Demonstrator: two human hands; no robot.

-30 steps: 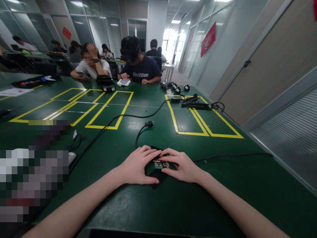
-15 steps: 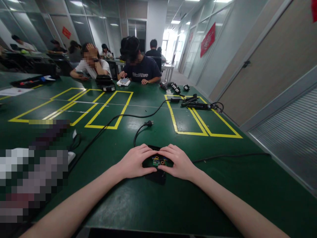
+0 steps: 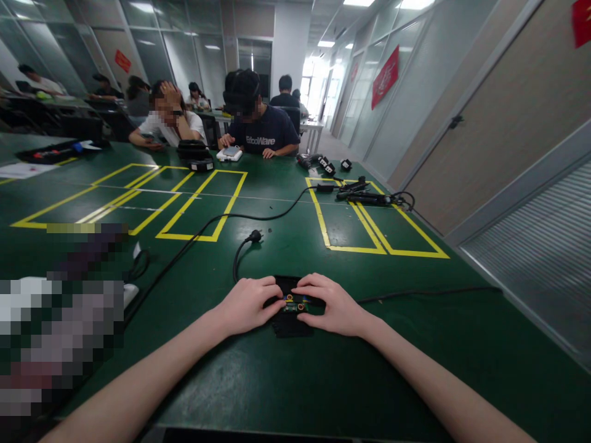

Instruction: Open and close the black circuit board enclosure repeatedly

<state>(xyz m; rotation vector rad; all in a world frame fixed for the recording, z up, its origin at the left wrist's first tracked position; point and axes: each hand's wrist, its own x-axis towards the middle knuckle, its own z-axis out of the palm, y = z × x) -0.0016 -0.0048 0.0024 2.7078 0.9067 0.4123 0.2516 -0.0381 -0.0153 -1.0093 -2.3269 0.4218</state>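
A small green circuit board [image 3: 292, 308] with two copper-coloured ring coils sits between my hands, low in the middle of the head view. My left hand [image 3: 247, 304] is closed at the board's left end, thumb in front and fingers behind. At the right end, my right hand [image 3: 337, 304] curves round the board with its fingers on the far side and its thumb on the near side. Behind the board shows a black casing piece [image 3: 287, 283]. A flat black piece [image 3: 293, 328] lies just in front. My palms and fingers hide both ends of the board.
A black power plug [image 3: 255, 235] on a short cord lies beyond my hands on the green table [image 3: 277, 387]. A long black cable [image 3: 231, 215] crosses the table. Black tools [image 3: 364, 195] lie far right. Two people sit opposite, and blurred items fill the left side.
The plug and its cord have shifted left. My left thumb has moved in against the board, and the black pieces behind and in front of it have turned slightly and show more.
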